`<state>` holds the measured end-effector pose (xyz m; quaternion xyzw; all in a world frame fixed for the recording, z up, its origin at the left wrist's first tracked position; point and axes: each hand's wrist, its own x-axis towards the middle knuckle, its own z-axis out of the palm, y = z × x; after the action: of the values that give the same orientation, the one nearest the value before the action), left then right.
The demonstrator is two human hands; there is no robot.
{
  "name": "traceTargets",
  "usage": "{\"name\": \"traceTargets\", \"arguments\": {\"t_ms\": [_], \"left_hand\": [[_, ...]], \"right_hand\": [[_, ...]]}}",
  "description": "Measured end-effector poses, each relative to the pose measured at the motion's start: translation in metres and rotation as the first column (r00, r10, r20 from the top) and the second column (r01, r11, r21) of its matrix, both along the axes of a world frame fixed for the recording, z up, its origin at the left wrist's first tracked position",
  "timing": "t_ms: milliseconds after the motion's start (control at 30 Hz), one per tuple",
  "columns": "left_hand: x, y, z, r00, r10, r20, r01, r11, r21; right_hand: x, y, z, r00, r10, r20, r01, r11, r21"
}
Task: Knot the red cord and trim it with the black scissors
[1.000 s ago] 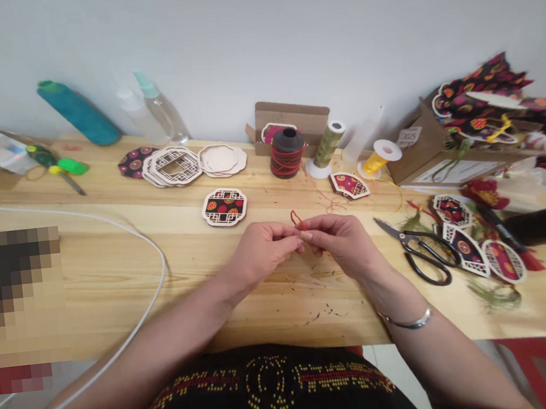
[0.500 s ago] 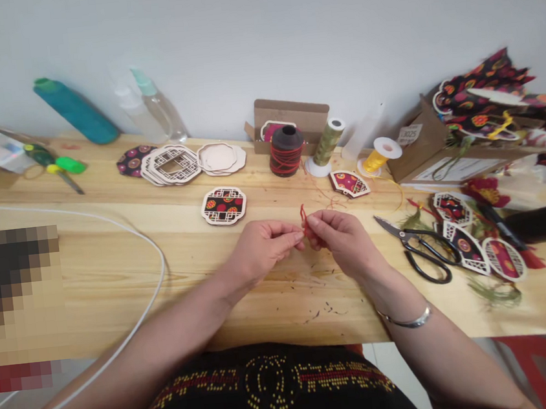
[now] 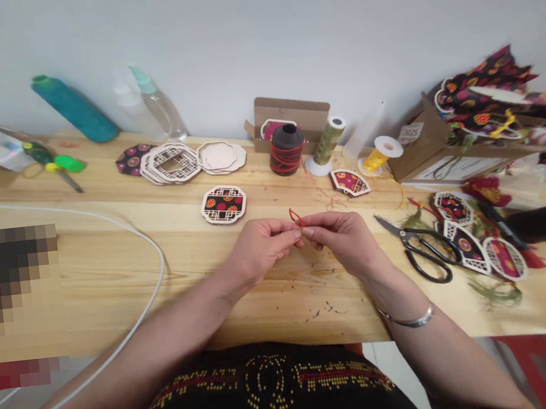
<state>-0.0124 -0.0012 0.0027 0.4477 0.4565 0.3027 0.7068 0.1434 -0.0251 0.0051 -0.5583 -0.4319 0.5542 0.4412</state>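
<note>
A short loop of red cord [image 3: 295,216] stands up between my fingertips, just above the wooden table. My left hand [image 3: 271,247] pinches it from the left. From the other side, my right hand [image 3: 337,235] grips it between thumb and forefinger, and the fingertips of both hands meet. The cord's lower part is hidden by the fingers. Beyond my left hand lies a patterned plaque with a pale wooden lattice frame [image 3: 223,204]. A small fan-shaped plaque [image 3: 350,183] rests beyond my right hand.
Black-handled scissors [image 3: 419,248] lie to the right, beside several framed pendants [image 3: 467,247]. Along the back stand a red-and-black thread spool [image 3: 287,151], a green spool [image 3: 329,144] and a yellow spool [image 3: 379,155]. A white cable [image 3: 160,268] curves across the left. A cardboard box [image 3: 415,144] stands back right.
The red loop has tilted and shifted slightly left. My right hand has turned and moved a little left, so its fingertips now touch those of my left hand.
</note>
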Motion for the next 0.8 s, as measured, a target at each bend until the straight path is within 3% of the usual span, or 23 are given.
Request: {"name": "traceTargets", "arguments": {"t_ms": [367,567,800], "left_hand": [[0.0009,-0.0007,0.0051,1.000,0.018,0.006,-0.018,0.999,-0.038],[0.0001,0.0002,0.0031,1.000,0.004,0.030,-0.003,1.000,-0.023],[0.0006,-0.0005,0.0036,0.999,0.034,0.032,-0.032,0.998,-0.055]], "right_hand": [[-0.0024,-0.0005,0.0039,0.991,-0.029,0.128,0.019,0.997,0.078],[-0.0017,-0.0005,0.0012,0.972,-0.007,0.234,-0.034,0.985,0.168],[-0.0009,-0.0027,-0.0035,0.850,-0.093,0.518,-0.114,0.928,0.354]]}}
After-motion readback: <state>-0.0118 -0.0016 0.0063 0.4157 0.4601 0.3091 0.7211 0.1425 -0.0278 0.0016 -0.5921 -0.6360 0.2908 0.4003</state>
